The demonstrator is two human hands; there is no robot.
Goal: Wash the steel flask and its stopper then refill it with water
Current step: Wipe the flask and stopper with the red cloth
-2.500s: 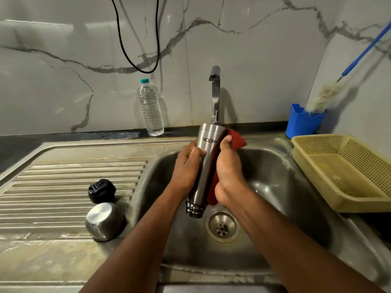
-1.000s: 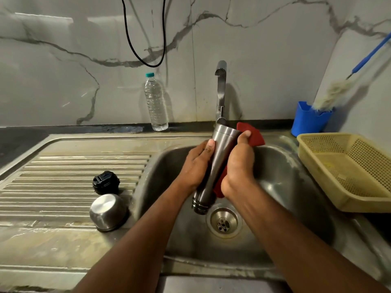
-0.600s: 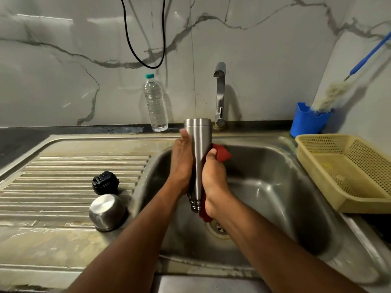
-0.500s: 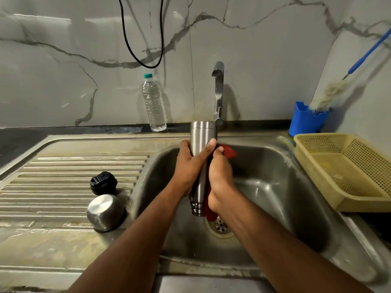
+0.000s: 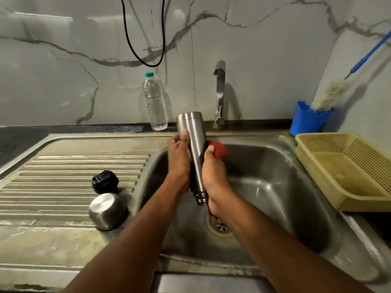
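1. Fingers of the left hand (image 5: pixel 178 163) curl round the steel flask (image 5: pixel 193 144), held mouth-down over the sink (image 5: pixel 275 187).
2. Right hand (image 5: pixel 213 178) grips a red cloth (image 5: pixel 220 150) against the flask body.
3. Black stopper (image 5: pixel 105 182) and steel cup (image 5: pixel 106 210) sit on the drainboard (image 5: pixel 63 176), just beside each other.

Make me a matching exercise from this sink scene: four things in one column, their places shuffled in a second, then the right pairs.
1 steel flask
2 black stopper
3 plastic water bottle
4 yellow basket

A on the drainboard, beside the steel cup
B right of the sink
C standing against the back wall
D held upside down over the basin

Pairs: 1-D, 2-A, 3-C, 4-B
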